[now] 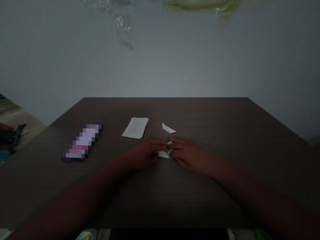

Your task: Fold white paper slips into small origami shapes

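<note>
Both of my hands rest on a dark wooden table point(229, 130), meeting over a small piece of white paper point(164, 154). My left hand point(144, 153) has its fingers curled and pinched onto the paper's left side. My right hand point(189, 153) presses its fingertips on the paper's right side. Most of the paper is hidden under my fingers. A small torn white scrap point(168, 128) lies just beyond my hands. A folded white sheet point(135, 127) lies to the left of that scrap.
A flat oblong object point(82, 142), blurred out, lies on the table's left part. Clear plastic bags point(166, 5) hang on the grey wall behind. Coloured items sit on the floor at far left point(0, 140).
</note>
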Available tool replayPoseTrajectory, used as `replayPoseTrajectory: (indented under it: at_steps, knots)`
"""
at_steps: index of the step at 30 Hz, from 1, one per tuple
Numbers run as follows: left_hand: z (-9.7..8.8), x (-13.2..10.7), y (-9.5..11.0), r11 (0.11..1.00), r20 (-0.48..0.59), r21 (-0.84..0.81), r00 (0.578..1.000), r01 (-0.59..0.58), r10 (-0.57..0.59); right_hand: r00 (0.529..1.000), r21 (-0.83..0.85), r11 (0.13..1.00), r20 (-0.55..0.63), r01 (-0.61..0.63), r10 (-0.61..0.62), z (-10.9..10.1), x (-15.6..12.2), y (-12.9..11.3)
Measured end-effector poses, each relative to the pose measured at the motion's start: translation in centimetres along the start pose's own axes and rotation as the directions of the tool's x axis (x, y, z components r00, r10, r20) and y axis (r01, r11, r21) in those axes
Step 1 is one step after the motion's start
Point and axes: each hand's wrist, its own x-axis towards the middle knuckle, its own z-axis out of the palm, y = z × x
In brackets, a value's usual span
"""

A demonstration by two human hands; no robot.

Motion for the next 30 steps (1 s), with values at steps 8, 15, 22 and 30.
replayPoseTrajectory:
  at_steps: [8, 15, 22, 30]
  knots:
    - [-0.4, 0.1, 1.9, 0.997, 0.102, 0.061, 0.994, -0.040, 0.034, 0.976, -0.037, 0.975, 0.001, -0.217, 0.217, -0.7, 0.0, -0.3]
    - [0.8, 0.2, 3.5, 0.986, 0.053, 0.162, 0.998, -0.042, 0.033, 0.969, 0.066, 0.967, 0.046, -0.247, 0.244, -1.1, 0.2, -0.5]
    - [0.7, -0.3, 3.8, 0.975, 0.063, 0.196, 0.994, -0.101, 0.090, 0.951, 0.141, 0.940, 0.063, -0.310, 0.304, -1.9, 0.2, -1.3]
    - [0.4, -0.1, 4.0, 0.990, 0.067, 0.083, 0.992, -0.113, 0.108, 0.891, 0.115, 0.885, 0.005, -0.451, 0.453, -1.3, 0.8, -0.4]
